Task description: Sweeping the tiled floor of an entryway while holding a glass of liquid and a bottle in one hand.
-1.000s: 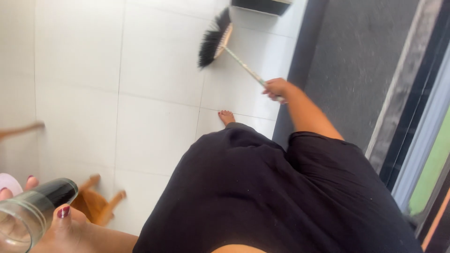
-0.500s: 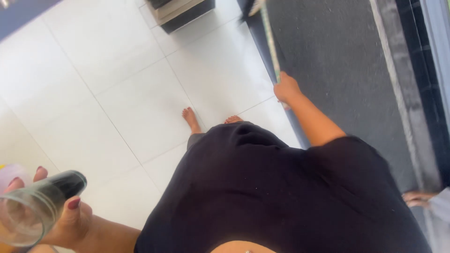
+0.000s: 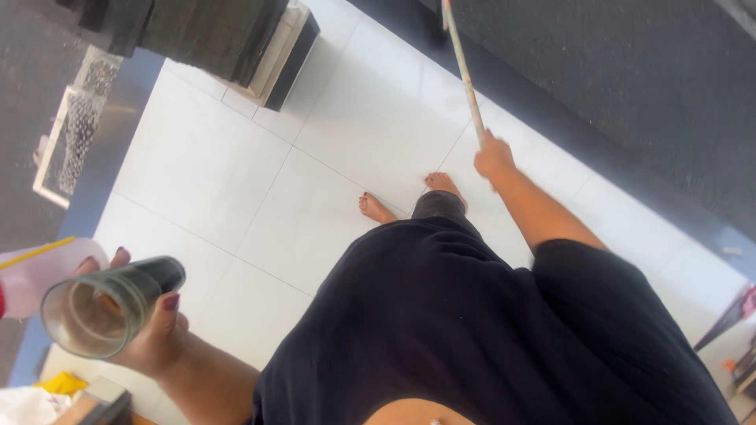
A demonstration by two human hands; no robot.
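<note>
Gripping the thin pale broom handle [image 3: 465, 75], the right hand [image 3: 494, 157] is clenched around the stick out in front of the body, past the black garment [image 3: 472, 315] and just beyond the bare feet [image 3: 402, 201] on the white tiled floor [image 3: 236, 173]. From that fist the handle's long axis runs up and slightly leftward in the head view, away from the person, toward the dark grey textured strip [image 3: 614, 71] that borders the tiles. Its far end leaves the top edge of the view, so the brush head is not seen, and which way it faces cannot be told. The near end seems to stop at or just behind the fist, though blur makes that uncertain.

Well apart from the broom, low at the person's left side, the left hand [image 3: 153, 334] wraps a clear cylindrical drinking glass with a dark base [image 3: 110, 307], thumb across its wall. That glass lies tilted nearly on its side, mouth toward the camera and base pointing up and to the right. Behind it shows a pale pink container [image 3: 39, 271] at the frame edge. A dark stacked block with a light side [image 3: 236, 39] stands on the tiles farther off.
</note>
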